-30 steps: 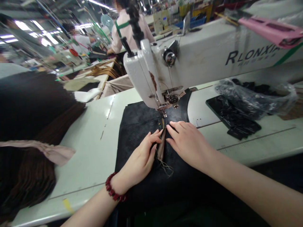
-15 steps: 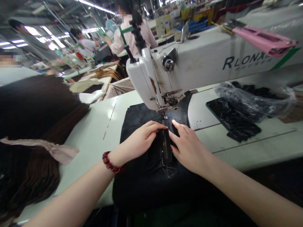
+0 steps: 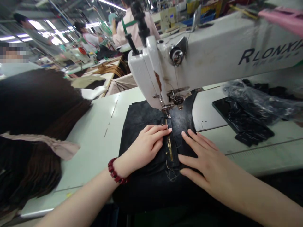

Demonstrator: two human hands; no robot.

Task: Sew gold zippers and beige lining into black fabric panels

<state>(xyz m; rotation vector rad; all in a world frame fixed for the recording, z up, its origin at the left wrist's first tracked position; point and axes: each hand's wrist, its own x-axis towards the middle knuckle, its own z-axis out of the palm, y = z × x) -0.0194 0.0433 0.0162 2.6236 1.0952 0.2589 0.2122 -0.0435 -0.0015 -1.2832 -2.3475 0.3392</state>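
A brass-toothed zipper lies on a black leather panel, its top end just below a sewing machine's presser foot. Left hand, fingers together, and right hand, fingers spread, press flat on either side, gripping nothing.

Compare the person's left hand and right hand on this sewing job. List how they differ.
The left hand wears a red beaded bracelet; the right hand shows none. The left hand lies left of the brass-toothed zipper, the right hand to its right. The left hand's fingers are slightly curled, reaching over the top of the zipper; the right hand's are spread flatter, tips beside it. Both are bare and rest on the black panel.
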